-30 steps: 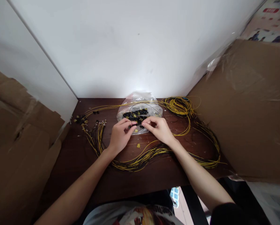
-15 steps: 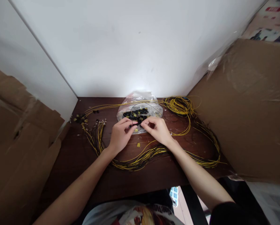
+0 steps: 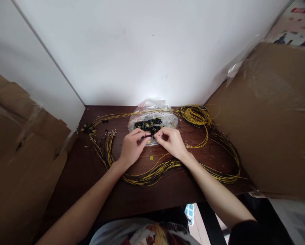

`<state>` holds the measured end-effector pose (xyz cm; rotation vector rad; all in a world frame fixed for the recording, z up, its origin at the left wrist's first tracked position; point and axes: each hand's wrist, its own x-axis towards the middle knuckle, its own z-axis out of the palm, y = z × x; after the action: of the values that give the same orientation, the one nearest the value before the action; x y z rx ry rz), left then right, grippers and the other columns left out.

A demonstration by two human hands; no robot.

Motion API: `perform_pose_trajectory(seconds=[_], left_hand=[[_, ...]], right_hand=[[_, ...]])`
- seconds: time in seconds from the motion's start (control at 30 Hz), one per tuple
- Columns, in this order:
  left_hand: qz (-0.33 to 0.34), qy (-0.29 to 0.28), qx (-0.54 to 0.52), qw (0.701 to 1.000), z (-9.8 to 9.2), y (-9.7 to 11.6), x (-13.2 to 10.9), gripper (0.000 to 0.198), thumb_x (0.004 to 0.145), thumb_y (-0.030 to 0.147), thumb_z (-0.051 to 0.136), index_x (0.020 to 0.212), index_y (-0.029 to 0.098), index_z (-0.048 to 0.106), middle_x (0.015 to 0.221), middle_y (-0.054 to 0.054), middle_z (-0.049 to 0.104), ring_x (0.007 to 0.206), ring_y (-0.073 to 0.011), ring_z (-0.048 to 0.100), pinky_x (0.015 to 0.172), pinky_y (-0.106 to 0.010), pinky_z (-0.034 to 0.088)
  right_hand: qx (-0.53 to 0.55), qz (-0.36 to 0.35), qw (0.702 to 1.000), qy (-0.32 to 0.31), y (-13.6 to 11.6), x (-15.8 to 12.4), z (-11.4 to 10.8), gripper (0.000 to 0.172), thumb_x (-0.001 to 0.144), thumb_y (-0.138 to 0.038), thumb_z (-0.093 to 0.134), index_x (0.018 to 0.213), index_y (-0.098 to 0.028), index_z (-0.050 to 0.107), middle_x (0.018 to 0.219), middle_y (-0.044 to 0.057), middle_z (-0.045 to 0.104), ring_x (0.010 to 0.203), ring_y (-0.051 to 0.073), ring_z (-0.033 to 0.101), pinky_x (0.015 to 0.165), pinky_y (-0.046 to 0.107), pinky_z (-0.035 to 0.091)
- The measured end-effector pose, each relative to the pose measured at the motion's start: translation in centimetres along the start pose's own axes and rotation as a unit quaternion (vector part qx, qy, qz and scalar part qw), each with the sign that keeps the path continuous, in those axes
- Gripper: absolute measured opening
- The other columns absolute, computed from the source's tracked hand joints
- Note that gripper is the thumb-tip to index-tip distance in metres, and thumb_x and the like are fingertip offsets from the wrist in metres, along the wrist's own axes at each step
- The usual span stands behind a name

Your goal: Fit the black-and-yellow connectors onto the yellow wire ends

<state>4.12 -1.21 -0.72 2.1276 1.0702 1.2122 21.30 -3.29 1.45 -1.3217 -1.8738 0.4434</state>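
Observation:
Above the front of a clear plastic bag (image 3: 165, 108), my two hands face each other with their fingertips close together. My left hand (image 3: 133, 144) pinches a small black part, mostly covered by its fingers. In my right hand (image 3: 171, 141) a thin black wire (image 3: 152, 113) is pinched between thumb and forefinger; it loops up over the bag. Black and yellow connector pieces (image 3: 148, 126) fill the bag's opening. One loose yellow piece (image 3: 151, 158) lies on the table just below my hands.
On the brown table (image 3: 111, 200), a long bundle of yellow and black wires (image 3: 152, 177) curves in front. A coil of yellow wire (image 3: 195, 115) lies at back right. Wire ends with connectors (image 3: 88, 129) lie at left. Cardboard (image 3: 275, 119) stands at both sides, a white wall (image 3: 152, 51) behind.
Almost nothing differs. Both hands keep their pinch over the bag, and the whole view has shifted very slightly.

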Motion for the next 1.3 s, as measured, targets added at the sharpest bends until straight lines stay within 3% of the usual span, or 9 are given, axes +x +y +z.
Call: perform_pose_trajectory(seconds=[0.43, 0.83, 1.3], left_hand=[[0.010, 0.000, 0.006, 1.000, 0.0, 0.0, 0.0, 0.013, 0.081, 0.021, 0.058, 0.088, 0.016, 0.069, 0.079, -0.002, 0.061, 0.062, -0.0105, 0.052, 0.058, -0.023, 0.041], [0.009, -0.003, -0.004, 1.000, 0.1, -0.1, -0.2, 0.013, 0.081, 0.019, 0.058, 0.089, 0.016, 0.068, 0.082, -0.003, 0.062, 0.066, -0.0112, 0.054, 0.059, -0.023, 0.043], [0.012, 0.004, -0.005, 1.000, 0.1, -0.2, -0.1, 0.013, 0.080, 0.017, 0.060, 0.089, 0.016, 0.069, 0.079, -0.003, 0.061, 0.064, -0.0115, 0.054, 0.059, -0.023, 0.042]], right_hand=[[0.010, -0.002, 1.000, -0.001, 0.0, -0.1, 0.2, 0.015, 0.081, -0.023, 0.053, 0.071, -0.016, 0.061, 0.065, 0.001, 0.060, 0.060, 0.011, 0.052, 0.058, 0.022, 0.038], [0.003, 0.001, 1.000, -0.006, 0.0, -0.2, 0.7, 0.018, 0.080, -0.021, 0.052, 0.062, -0.017, 0.052, 0.062, 0.000, 0.057, 0.057, 0.011, 0.050, 0.057, 0.021, 0.037], [0.020, -0.008, 1.000, 0.008, 0.0, -0.4, 1.2, 0.015, 0.078, -0.018, 0.052, 0.063, -0.016, 0.054, 0.062, -0.001, 0.055, 0.057, 0.010, 0.049, 0.057, 0.021, 0.037]])
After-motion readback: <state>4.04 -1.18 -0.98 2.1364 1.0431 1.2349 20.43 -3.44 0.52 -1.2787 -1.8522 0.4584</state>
